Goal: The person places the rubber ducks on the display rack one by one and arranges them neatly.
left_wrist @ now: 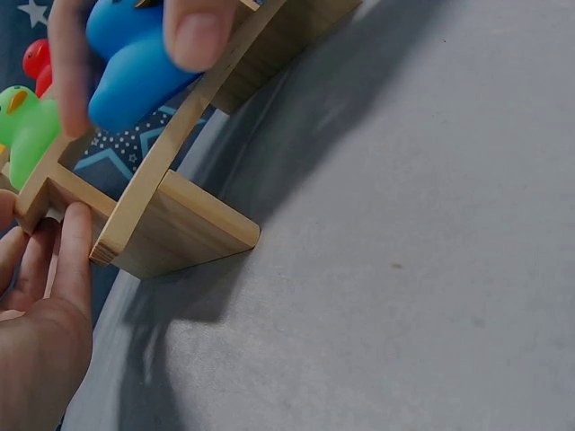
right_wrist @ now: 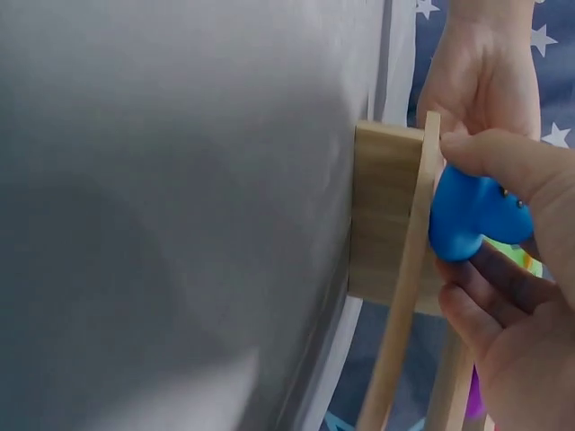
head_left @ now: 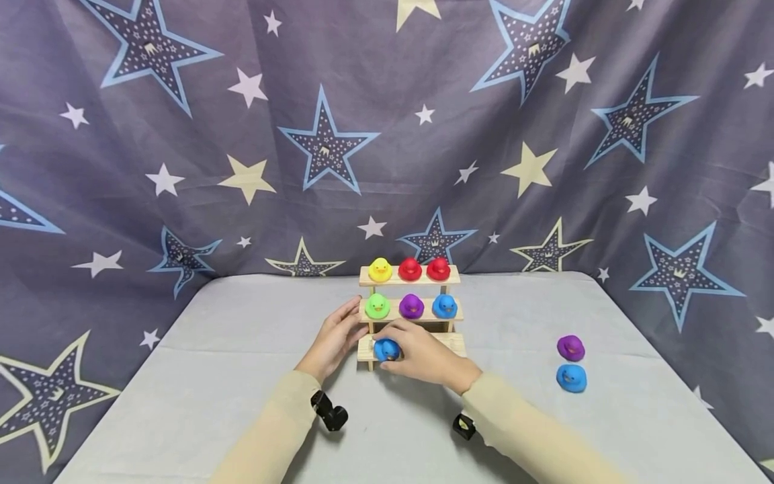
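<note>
A three-step wooden stand (head_left: 444, 345) holds several rubber ducks. My right hand (head_left: 421, 351) has its thumb and fingers about a blue rubber duck (right_wrist: 460, 215) at the left end of the lowest step. The duck's base meets that step in the right wrist view. At the stand's left side is my left hand (head_left: 334, 337), its fingertips touching the wood in the left wrist view (left_wrist: 49, 305). Above, the middle step bears a green duck (head_left: 377, 306), a purple duck (head_left: 411, 306) and another blue duck (head_left: 444, 306).
On the top step sit a yellow duck (head_left: 380, 269) and two red ducks (head_left: 410, 269). To the right, a purple duck (head_left: 571, 347) and a blue duck (head_left: 571, 378) lie on the grey-covered table (head_left: 242, 417). A star-patterned curtain (head_left: 387, 121) hangs behind.
</note>
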